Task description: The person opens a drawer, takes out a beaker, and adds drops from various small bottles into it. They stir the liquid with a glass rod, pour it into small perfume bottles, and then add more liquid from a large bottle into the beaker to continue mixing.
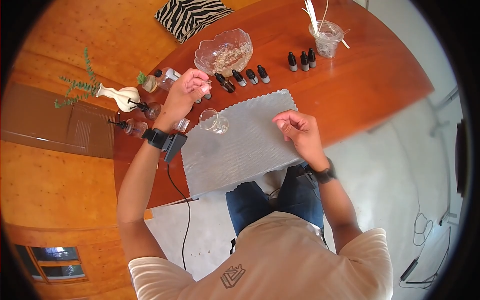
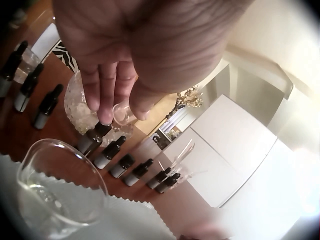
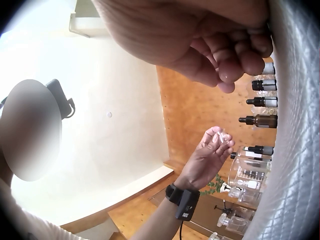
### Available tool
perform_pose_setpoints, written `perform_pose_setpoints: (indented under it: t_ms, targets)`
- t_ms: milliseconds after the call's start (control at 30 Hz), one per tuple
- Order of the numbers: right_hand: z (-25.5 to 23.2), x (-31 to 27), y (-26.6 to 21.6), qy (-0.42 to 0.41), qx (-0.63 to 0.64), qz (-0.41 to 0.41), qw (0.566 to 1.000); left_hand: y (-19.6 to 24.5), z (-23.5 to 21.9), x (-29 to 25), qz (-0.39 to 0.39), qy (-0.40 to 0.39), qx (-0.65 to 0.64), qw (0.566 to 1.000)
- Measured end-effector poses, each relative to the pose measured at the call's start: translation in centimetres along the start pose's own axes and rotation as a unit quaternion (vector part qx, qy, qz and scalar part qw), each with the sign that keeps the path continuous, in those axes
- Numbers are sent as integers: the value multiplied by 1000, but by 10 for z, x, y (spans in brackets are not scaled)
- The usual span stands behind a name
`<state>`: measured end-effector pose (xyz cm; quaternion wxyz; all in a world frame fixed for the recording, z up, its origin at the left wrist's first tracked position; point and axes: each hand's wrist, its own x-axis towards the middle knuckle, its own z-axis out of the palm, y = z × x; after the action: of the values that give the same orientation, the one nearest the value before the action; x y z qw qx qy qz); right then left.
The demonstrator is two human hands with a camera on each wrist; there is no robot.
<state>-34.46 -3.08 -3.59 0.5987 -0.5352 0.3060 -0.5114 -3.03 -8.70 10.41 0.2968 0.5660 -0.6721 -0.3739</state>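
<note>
My left hand (image 1: 186,91) is raised over the left part of the table and pinches a small clear piece (image 2: 121,114) between thumb and fingers. It looks like a little glass or plastic cup or stopper; its exact kind I cannot tell. Below and to the right of that hand, a glass beaker (image 1: 218,125) stands on the grey quilted mat (image 1: 240,155), with a little clear liquid at its bottom in the left wrist view. Over the mat's right edge is my right hand (image 1: 302,132), fingers loosely curled and holding nothing. A brown dropper bottle (image 1: 225,83) stands just beyond the left hand.
Several dropper bottles (image 1: 239,78) line the table behind the mat, with more bottles (image 1: 305,61) farther right. A scalloped glass bowl (image 1: 223,51) and a clear cup (image 1: 327,40) stand at the back. Pump bottles (image 1: 134,128) and a white vase (image 1: 122,96) crowd the left side.
</note>
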Motion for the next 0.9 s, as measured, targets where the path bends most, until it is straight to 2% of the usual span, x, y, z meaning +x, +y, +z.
perform_pose_setpoints:
  t_ms: [167,267,367,467,567,667,900]
  targets:
    - [2,0,-4,4,8,3,1000,-7,7,13,-24,-11,53,998]
    - [2,0,-5,6,8,5,1000,-17,5,17,-39,-46,68,996]
    - [1,0,-4,7,6,10,1000,-26,6,18,-67,-48,54,995]
    - [1,0,-3,8,8,12,1000,-33,5,21,-61,-65,75,993]
    - [2,1,-4,10,4,6,1000,-31,4,25,-59,-103,163,979]
    - [1,0,-4,11,3,7,1000,-25,11,27,-90,-113,141,979]
    - [1,-1,-4,10,16,11,1000,-33,8,35,-97,-189,129,969]
